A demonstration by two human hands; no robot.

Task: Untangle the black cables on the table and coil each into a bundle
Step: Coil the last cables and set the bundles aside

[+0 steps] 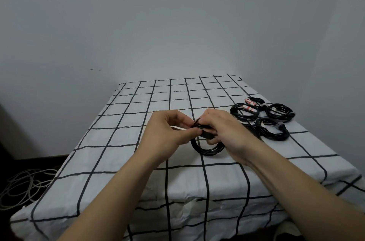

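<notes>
Thin black cable wound into a round coil [207, 149], hanging upright just above the black-and-white checked surface [118, 142], its top strands being pinched together, several more coiled black cable bundles [280, 113] lying flat, clustering near the surface's right edge, some wearing red-and-white strips [249, 107]

I see two hands: one left hand [167, 132] and one right hand [227, 132]. There is one black cable coil [207, 151] in them. At least four black bundles [245, 112] [256, 101] [279, 112] [272, 130], one table [138, 142], one pale wire heap [25, 183].
</notes>
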